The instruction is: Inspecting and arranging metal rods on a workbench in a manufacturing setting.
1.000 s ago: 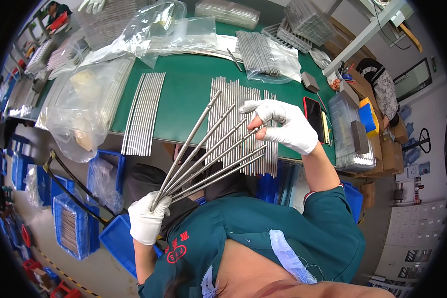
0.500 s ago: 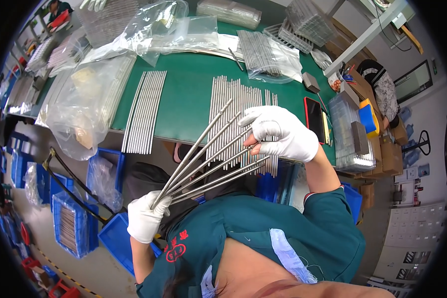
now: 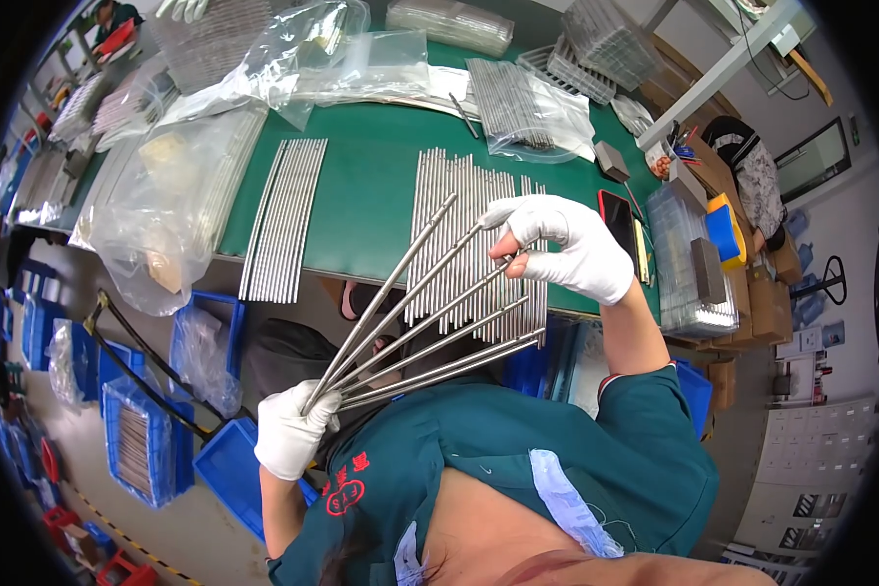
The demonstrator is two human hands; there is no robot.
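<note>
In my left hand (image 3: pixel 291 430), gloved in white, several thin metal rods (image 3: pixel 400 274) are gripped together at their lower ends and fan out up to the right. My right hand (image 3: pixel 576 252), in a white glove with bare fingertips, pinches one rod near its upper end; another gloved finger reaches the tip of a neighbouring rod. Beyond the fan, a wide row of similar rods (image 3: pixel 449 234) lies side by side on the green table (image 3: pixel 361 186), partly hidden by my right hand. Farther left lies a smaller row of rods (image 3: pixel 285 220), overhanging the front edge.
Plastic bags (image 3: pixel 156 205) cover stacked rods on the left. A bagged rod bundle (image 3: pixel 518 107) lies at the back. To the right are a red-edged phone (image 3: pixel 616 230), a grey block (image 3: pixel 610 161) and clear trays (image 3: pixel 679 234). Blue bins (image 3: pixel 230 479) stand below left; another person (image 3: pixel 752 181) is at right.
The rods have spread wider apart. My right hand has shifted slightly up and right, its fingers now on a different spot of the fan. My left hand keeps its grip, moving slightly.
</note>
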